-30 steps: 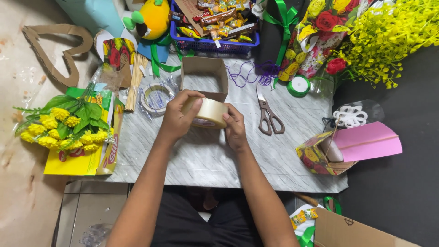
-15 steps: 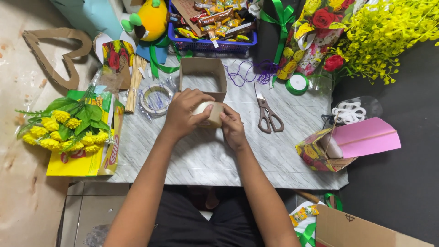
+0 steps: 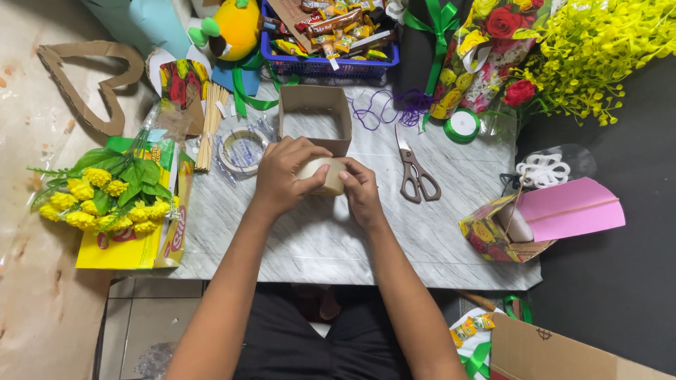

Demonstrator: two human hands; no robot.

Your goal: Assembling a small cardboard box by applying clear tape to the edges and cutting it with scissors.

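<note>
Hands hold the tape roll [image 3: 325, 176] over the table [image 3: 317, 239]: left hand [image 3: 285, 176] and right hand [image 3: 362, 190] fingers wrap it. Tape could stick crooked if fingers slip.

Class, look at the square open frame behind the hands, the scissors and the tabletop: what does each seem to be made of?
Square frame: likely cardboard, matte brown with thin walls.
Scissors: metal blades, dull grey shine; brown handles, probably plastic.
Tabletop: pale grey marble pattern with veins, smooth; real stone or a printed surface cannot be told apart.
</note>
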